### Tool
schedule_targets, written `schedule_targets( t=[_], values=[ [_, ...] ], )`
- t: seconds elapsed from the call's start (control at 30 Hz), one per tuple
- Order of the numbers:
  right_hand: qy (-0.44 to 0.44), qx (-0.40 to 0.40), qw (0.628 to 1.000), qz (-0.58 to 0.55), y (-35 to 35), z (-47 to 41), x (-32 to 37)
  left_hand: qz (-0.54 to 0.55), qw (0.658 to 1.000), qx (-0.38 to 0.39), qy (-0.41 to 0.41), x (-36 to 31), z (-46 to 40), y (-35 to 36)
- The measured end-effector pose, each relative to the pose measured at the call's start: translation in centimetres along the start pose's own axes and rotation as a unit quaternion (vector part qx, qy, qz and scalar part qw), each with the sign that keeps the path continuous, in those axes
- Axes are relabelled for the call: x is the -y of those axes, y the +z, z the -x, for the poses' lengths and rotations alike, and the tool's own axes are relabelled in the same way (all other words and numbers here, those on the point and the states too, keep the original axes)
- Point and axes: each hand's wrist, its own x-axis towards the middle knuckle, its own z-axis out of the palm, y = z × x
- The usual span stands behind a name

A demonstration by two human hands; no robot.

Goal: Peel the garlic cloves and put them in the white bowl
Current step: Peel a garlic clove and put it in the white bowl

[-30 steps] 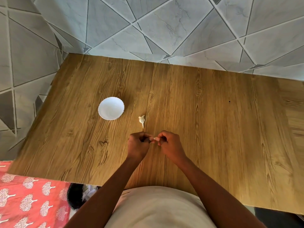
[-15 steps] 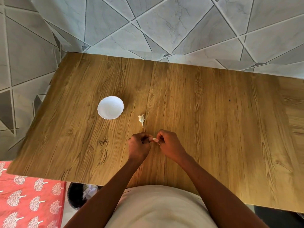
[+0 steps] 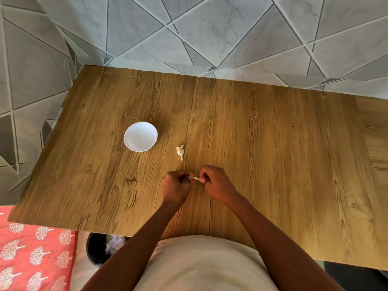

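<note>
Wooden tabletop (image 3: 273,164) stood against tiled wall (image 3: 210,34) | left hand (image 3: 176,185) and right hand (image 3: 216,183), fingers curled, both pinched one garlic clove (image 3: 195,178) | white bowl (image 3: 140,136) lay beyond left hand.

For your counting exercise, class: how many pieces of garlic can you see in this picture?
2. One garlic piece lies on the table, right of the white bowl. One clove is pinched between the left hand and right hand. More may be hidden inside the hands.
</note>
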Motion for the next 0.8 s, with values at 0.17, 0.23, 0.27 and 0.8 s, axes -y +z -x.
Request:
schedule_targets(
  t=[0.17, 0.23, 0.27, 0.8],
  values=[
    [0.020, -0.006, 0.997, 0.069, -0.1, 0.3, -0.4, 0.014, 1.000, -0.008, -0.008, 0.2, 0.0, 0.0],
    [0.045, -0.012, 0.993, 0.110, -0.5, 0.5, -0.5, 0.022, 1.000, -0.008, -0.013, 0.1, 0.1, 0.0],
    [0.060, -0.022, 0.992, 0.113, -0.7, 0.5, -0.6, 0.025, 1.000, -0.006, -0.012, 0.1, 0.1, -0.1],
    [0.067, -0.051, 0.995, 0.054, -1.3, 0.4, -0.4, 0.035, 0.999, 0.013, -0.019, -0.3, 0.2, -0.4]
  ],
)
